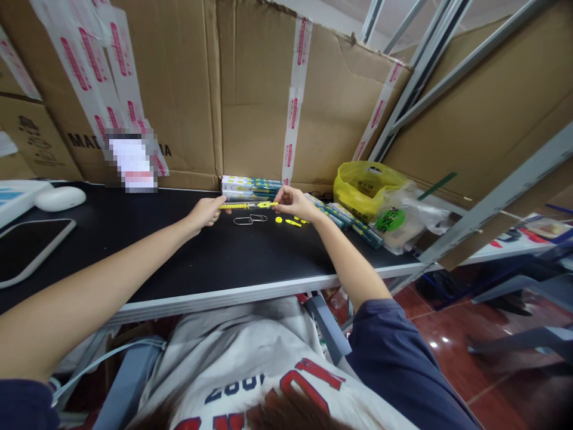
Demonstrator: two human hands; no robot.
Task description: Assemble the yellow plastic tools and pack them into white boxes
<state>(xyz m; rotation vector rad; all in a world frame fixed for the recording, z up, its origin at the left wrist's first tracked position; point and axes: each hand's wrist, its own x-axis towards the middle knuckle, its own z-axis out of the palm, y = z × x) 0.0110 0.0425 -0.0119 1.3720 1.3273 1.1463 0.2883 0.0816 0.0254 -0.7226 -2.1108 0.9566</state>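
A thin yellow stick-like item (239,206) with dark marks is stretched level between my two hands above the black tabletop (215,257). My left hand (208,213) is closed around its left end. The fingertips of my right hand (292,202) pinch the yellow tip at its right end. Two bent metal wire loops (244,221) lie just below the item. To their right are a small round yellow piece (279,220), a longer yellow piece (293,223) and other small yellow bits. White and teal packs (250,186) lie behind my hands.
More teal packs (358,226) extend to the right, beside a yellow plastic bag (364,188) and a clear bag (400,227). A white mouse (60,199) and a phone-like device (33,245) sit at left. A cardboard wall (255,89) stands behind; metal shelf posts rise at right.
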